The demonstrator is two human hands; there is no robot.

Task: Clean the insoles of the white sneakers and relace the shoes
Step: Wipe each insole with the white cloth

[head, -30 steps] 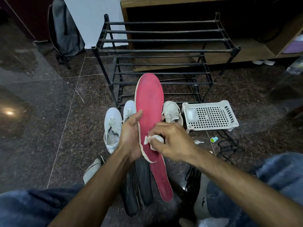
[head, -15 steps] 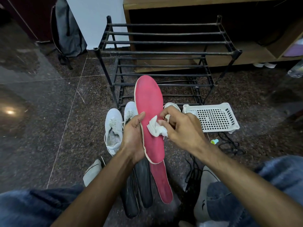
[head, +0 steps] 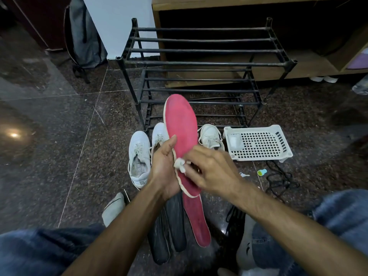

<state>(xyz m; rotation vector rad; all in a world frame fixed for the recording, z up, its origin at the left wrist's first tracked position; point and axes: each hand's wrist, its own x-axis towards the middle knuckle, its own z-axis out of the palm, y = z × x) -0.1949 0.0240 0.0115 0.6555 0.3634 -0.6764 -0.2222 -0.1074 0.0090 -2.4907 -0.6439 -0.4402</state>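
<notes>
Right hand (head: 211,172) motion-blurred, fingertips unclear; wipe (head: 180,165) mostly hidden under them. Held red insole (head: 181,128) covers the middle white sneaker (head: 159,134) beside it. Second red insole (head: 197,222) heel-end hidden behind the held one. Green item (head: 261,172) near white tray (head: 258,144) too small to identify. Jeans (head: 39,253) cut off at bottom edge.

Black metal shoe rack (head: 201,62) on the floor, with a white perforated tray (head: 258,143) just right of its foot and a grey backpack (head: 85,36) to its left.

Black shoe rack (head: 201,62) stands on dark speckled floor (head: 59,136).
</notes>
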